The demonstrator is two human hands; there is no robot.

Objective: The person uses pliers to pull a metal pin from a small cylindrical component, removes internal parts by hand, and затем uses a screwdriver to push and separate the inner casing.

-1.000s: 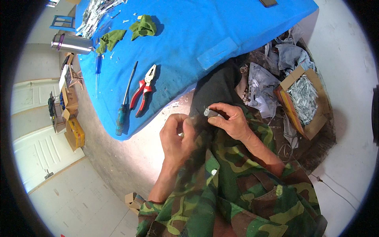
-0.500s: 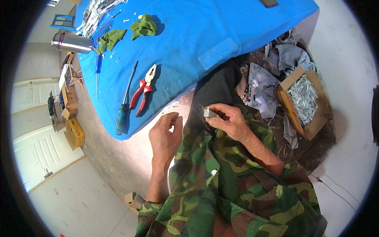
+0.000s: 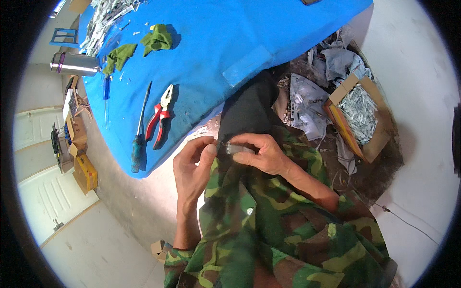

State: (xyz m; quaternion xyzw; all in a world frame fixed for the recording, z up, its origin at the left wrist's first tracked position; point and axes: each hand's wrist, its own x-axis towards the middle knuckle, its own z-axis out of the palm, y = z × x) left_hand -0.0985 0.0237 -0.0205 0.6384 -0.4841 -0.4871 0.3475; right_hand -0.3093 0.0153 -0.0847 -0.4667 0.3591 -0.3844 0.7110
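Note:
My right hand (image 3: pixel 263 154) pinches a small grey block-like part (image 3: pixel 236 149) between thumb and fingers, above my lap. A thin wire-like bit shows at the part's left end. My left hand (image 3: pixel 193 162) is beside that end, thumb and forefinger pressed together; what they grip is too small to make out. On the blue cloth (image 3: pixel 201 43) beyond my hands lie red-handled pliers (image 3: pixel 160 117) and a teal-handled screwdriver (image 3: pixel 140 132). Another screwdriver (image 3: pixel 106 93), with a blue handle, lies farther left.
Two green gloves or rags (image 3: pixel 157 39) and a heap of pale strips (image 3: pixel 108 21) lie at the far left. A steel flask (image 3: pixel 77 64) is by the table's left edge. To my right, a cardboard box (image 3: pixel 379 120) holds pale strips, beside crumpled plastic bags (image 3: pixel 307 103).
My left hand has come up to the left end of the grey part, its thumb and forefinger closing there. My right hand has brought the part left and slightly nearer. The view has shifted.

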